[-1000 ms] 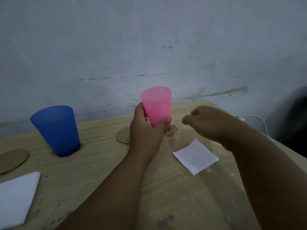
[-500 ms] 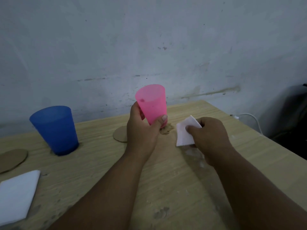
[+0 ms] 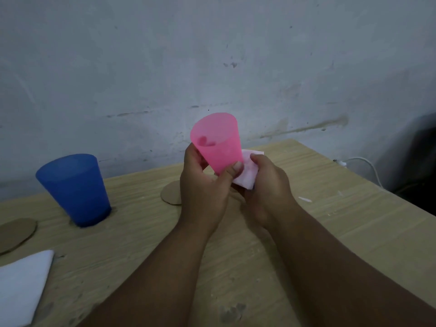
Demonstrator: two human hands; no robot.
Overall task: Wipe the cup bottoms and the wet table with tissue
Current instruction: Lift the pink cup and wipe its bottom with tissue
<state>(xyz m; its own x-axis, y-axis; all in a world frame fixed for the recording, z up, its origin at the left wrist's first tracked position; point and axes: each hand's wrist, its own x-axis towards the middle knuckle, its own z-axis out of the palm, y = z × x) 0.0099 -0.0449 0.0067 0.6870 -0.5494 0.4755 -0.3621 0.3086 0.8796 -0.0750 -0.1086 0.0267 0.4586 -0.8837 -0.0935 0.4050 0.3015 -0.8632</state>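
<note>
Pink cup (image 3: 218, 142): translucent plastic, held above the table (image 3: 330, 220) at centre, tilted. Its long axis runs from the open mouth at upper left to the base at lower right. Left hand (image 3: 200, 190): fingers curled round the cup's lower half, thumb across the near side by the base. Right hand (image 3: 266, 185): thumb and fingers pinch a folded white tissue (image 3: 247, 171) just beside the cup's base; contact with the bottom itself is hidden. Blue cup (image 3: 75, 190): standing on its base, mouth up, on the table well to the left. A cardboard disc (image 3: 171, 195) lies flat behind the left hand. A second tissue (image 3: 21, 286) lies at the near left edge.
</note>
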